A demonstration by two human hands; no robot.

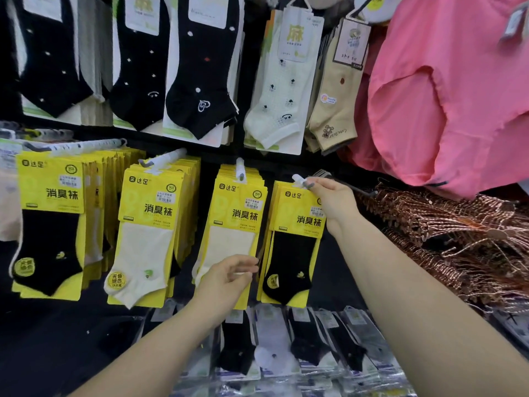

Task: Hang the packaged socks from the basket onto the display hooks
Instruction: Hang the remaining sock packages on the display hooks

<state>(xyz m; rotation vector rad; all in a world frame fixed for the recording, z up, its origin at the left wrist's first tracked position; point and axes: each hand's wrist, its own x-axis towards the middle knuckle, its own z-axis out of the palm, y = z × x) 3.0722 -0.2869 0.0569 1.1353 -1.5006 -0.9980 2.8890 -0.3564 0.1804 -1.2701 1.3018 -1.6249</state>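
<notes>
Garment [446,96]: pink, hangs upper right.
Hangers [458,239]: copper heap below the garment.
Pack [294,253]: yellow, holds a black sock, front of the rightmost stack.
Left hand [226,279]: fingers loosely spread beside the pack's lower left edge; contact unclear.
Right hand [329,199]: fingers pinch the pack's top.
Hook [296,178]: white tip at those fingers.

Even, bright light — dark gaps between packs, soft focus (edges bowed by the wide lens).

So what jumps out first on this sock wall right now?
The row of yellow sock packs across the middle, where the right hand pinches the top of the rightmost pack at its hook. A big pink garment fills the upper right, above a heap of copper hangers.
</notes>
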